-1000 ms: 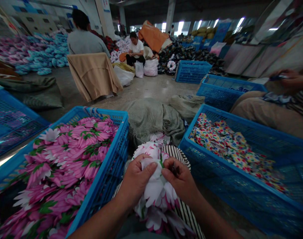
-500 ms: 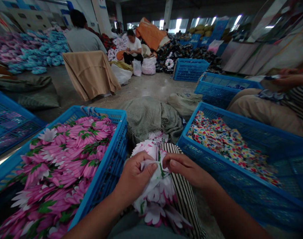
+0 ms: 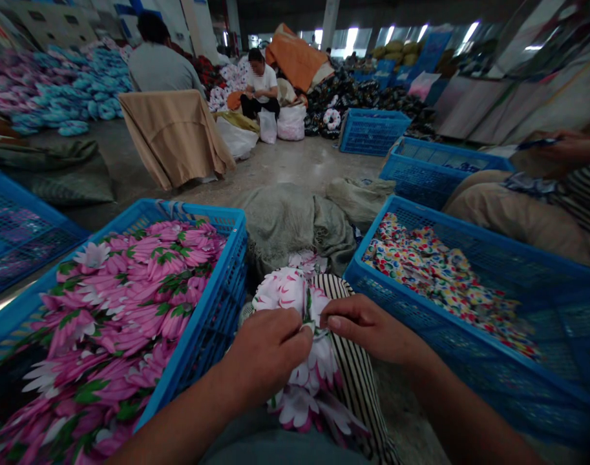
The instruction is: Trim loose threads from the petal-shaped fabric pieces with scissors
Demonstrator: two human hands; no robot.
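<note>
A white and pink fabric flower piece [image 3: 318, 355] with a thin green strip lies over my lap between my hands. My left hand [image 3: 270, 349] is closed over its left edge, the back of the hand turned up and the fingertips partly hidden. On the right, my right hand [image 3: 372, 326] pinches with thumb and forefinger beside the green strip; what lies between those fingertips is too small to make out. More flower petals [image 3: 280, 289] show just beyond the hands. Black-and-white striped cloth [image 3: 360, 374] covers my leg underneath.
At left, a blue crate [image 3: 239, 226] holds pink flower pieces [image 3: 144, 290] and a dark flat object. Another blue crate [image 3: 556, 323], at right, holds colourful printed pieces. Grey sacking [image 3: 285, 219] lies ahead. A person [image 3: 527, 200] sits close on the right; others sit farther back.
My left hand has rolled over, so its back now faces up and covers the white fabric it pinched. My right hand stays nearly in place. The view has tilted slightly.
</note>
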